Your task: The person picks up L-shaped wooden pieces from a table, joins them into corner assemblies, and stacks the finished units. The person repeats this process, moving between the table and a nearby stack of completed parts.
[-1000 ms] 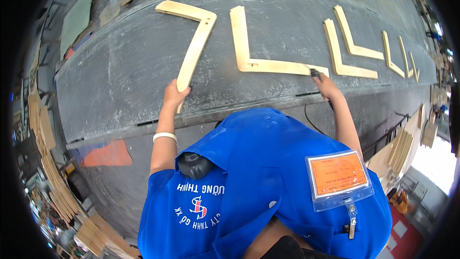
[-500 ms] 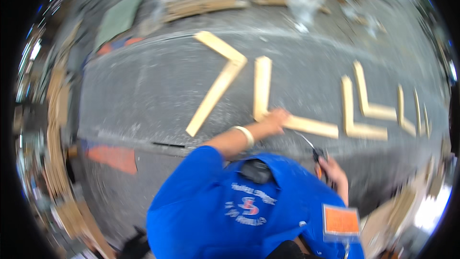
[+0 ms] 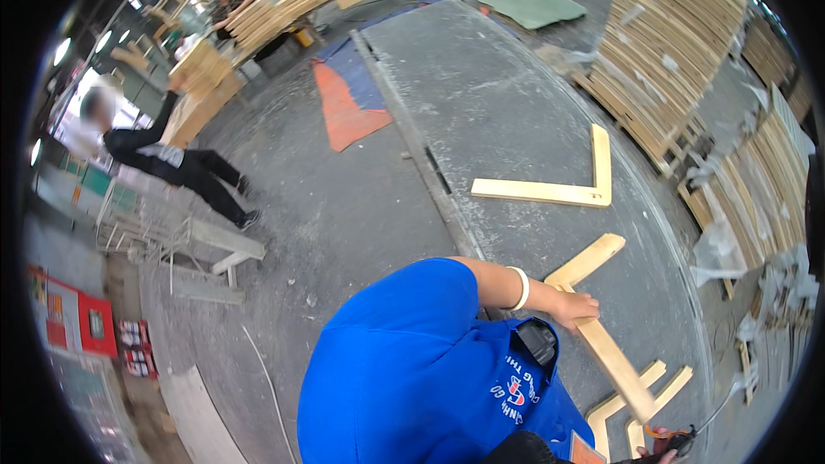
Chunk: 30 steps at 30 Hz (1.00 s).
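Starts with the long grey tabletop [image 3: 481, 77], scuffed, running up the view. Beyond the far edge, tall stacked boards [image 3: 675, 30], well apart; best left out of account.

Next, the held wooden piece [image 3: 617, 369], L-shaped, at the near, lower-right end of the tabletop. Points the short arm up and right, the long arm down and right. Cannot tell whether lying flat or slightly raised. Higher up, well apart, another L, the far wooden piece [image 3: 541, 192], lying flat. At the long arm's lower end, crosses in front of a neighbouring wooden piece [image 3: 655, 373]; probably safer to lift clear than to drag, sparing both edges.

Grips near the bend with the left hand [image 3: 576, 310], fingers closed over the wood; a sensible place, likely close to the balance. Hold firmly there to limit twisting.

Carries in the right hand [image 3: 662, 448], partly cut off by the lower edge, a black tool [image 3: 683, 441] with a thin tube. Seems wise to angle the tube away from the left hand and the pale wood.
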Available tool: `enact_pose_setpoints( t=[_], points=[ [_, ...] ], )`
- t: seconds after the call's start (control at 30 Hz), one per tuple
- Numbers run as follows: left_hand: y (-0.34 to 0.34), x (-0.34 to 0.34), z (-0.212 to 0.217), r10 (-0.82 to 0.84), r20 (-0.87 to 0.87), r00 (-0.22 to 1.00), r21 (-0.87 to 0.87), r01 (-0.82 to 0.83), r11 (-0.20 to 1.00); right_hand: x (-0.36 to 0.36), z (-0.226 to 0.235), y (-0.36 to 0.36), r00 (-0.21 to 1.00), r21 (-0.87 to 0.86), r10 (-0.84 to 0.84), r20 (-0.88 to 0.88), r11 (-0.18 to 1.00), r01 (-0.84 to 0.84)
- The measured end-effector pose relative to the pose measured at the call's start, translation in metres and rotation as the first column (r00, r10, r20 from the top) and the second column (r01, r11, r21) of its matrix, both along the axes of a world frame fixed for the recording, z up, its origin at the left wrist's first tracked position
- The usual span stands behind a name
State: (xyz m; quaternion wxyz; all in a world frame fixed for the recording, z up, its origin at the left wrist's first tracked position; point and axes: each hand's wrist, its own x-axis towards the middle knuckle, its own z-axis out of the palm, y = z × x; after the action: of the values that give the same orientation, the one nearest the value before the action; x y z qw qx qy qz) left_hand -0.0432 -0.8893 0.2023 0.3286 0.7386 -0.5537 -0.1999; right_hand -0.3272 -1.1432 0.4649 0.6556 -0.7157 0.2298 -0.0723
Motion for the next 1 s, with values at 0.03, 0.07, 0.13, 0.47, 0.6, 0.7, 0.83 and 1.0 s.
enact_pose_setpoints(
  t=[0.03, 0.07, 0.13, 0.47, 0.6, 0.7, 0.83, 1.0],
  points=[
    [0.006, -0.005, 0.009, 0.034, -0.073, 0.997, -0.072, -0.039, 0.997, 0.006, 0.009, -0.009, 0.998, -0.006, 0.035, 0.043, 0.999, -0.035],
    [0.012, -0.004, 0.017, 0.084, -0.139, 0.987, -0.120, -0.101, 0.988, 0.017, 0.015, -0.014, 0.994, -0.003, 0.076, 0.078, 0.997, -0.076],
    [0.032, -0.001, 0.028, 0.146, -0.257, 0.955, -0.218, -0.204, 0.954, 0.034, 0.016, -0.015, 0.976, 0.021, 0.170, 0.134, 0.985, -0.174],
    [0.155, -0.026, 0.022, 0.623, -0.531, 0.574, -0.069, -0.762, 0.643, 0.129, -0.116, 0.108, 0.744, 0.099, 0.634, -0.210, 0.771, -0.629],
    [0.181, -0.043, 0.007, 0.422, -0.902, -0.091, 0.261, -0.894, 0.365, 0.141, -0.163, 0.084, 0.645, 0.012, 0.576, -0.501, 0.751, -0.661],
    [0.198, -0.035, 0.001, 0.237, -0.950, -0.205, 0.279, -0.897, 0.344, 0.125, -0.202, 0.064, 0.502, 0.301, 0.755, -0.422, 0.639, -0.708],
    [0.216, -0.001, 0.007, 0.063, -0.978, -0.199, 0.206, -0.875, 0.438, 0.103, -0.241, 0.050, 0.825, -0.348, 0.243, -0.510, 0.818, -0.457],
    [0.224, 0.077, 0.021, -0.042, -0.987, -0.154, 0.120, -0.888, 0.443, 0.051, -0.277, 0.087, 0.838, -0.191, 0.174, -0.518, 0.931, -0.311]
  ],
)
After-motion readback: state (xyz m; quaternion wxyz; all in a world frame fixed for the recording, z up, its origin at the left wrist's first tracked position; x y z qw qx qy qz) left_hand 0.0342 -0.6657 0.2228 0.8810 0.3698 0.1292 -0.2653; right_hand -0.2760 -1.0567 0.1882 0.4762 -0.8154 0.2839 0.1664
